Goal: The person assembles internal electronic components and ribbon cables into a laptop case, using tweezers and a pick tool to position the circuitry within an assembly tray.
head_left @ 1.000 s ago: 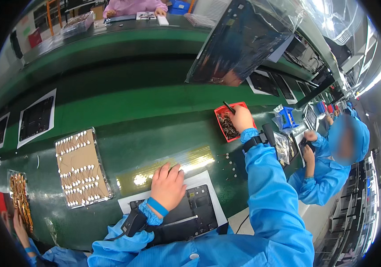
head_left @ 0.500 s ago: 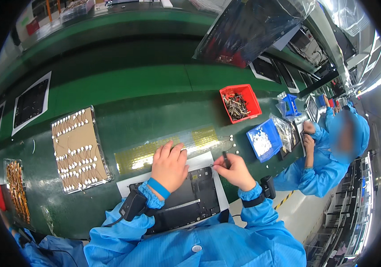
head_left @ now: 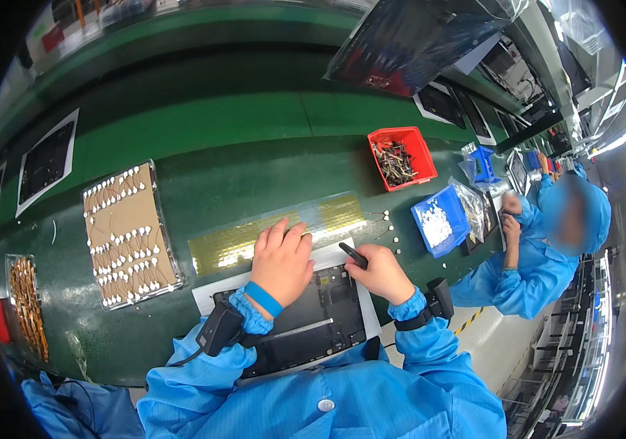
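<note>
Before me lies a black tablet-like panel [head_left: 305,340] with small parts along its edges, on a white sheet [head_left: 214,294]. My left hand [head_left: 282,265] rests palm down over the panel's far edge, fingers stretched out onto a strip of yellow film [head_left: 236,247]. Nothing shows in that hand. At the panel's far right corner, my right hand [head_left: 384,274] is closed around a slim black pen-shaped tool [head_left: 354,254], which leans to the upper left. Its lower end is hidden by the fingers. Several small white-headed wire pieces [head_left: 386,216] lie just beyond this hand.
Left stands a tray [head_left: 133,238] with rows of white-tipped wires, and a clear box [head_left: 29,307] of orange-brown strips. Ahead right are a red bin [head_left: 424,162] of small metallic parts and a blue bin [head_left: 460,219] of white pieces. A co-worker [head_left: 547,256] works at the right.
The tool has tipped from nearly upright toward the upper left. My right hand has turned and lifted slightly at the panel's corner; my left hand stays nearly in place.
</note>
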